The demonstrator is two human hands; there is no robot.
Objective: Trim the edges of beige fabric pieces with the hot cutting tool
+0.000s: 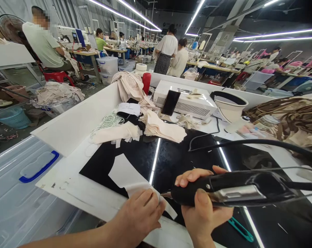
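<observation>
A pale cut fabric piece [125, 171] lies on the glossy black board [182, 160]. My left hand [143, 215] rests on its lower part with fingers bent and pressed together on the cloth. In my right hand [205, 210] is a black corded handheld tool [238, 188], fingers wrapped round its body. The tool's pointed metal tip touches or nearly touches the fabric's right edge, beside my left fingertips. A teal thread snipper [240, 229] lies on the board to the right of my right hand.
Stacks of cream fabric pieces [163, 128], a phone [170, 102] leaning on a white vented box [184, 98], and green cord [111, 120] stand behind the board. A black cable [261, 141] arches at right. Plastic bins [24, 182] are at left. Several people work farther back.
</observation>
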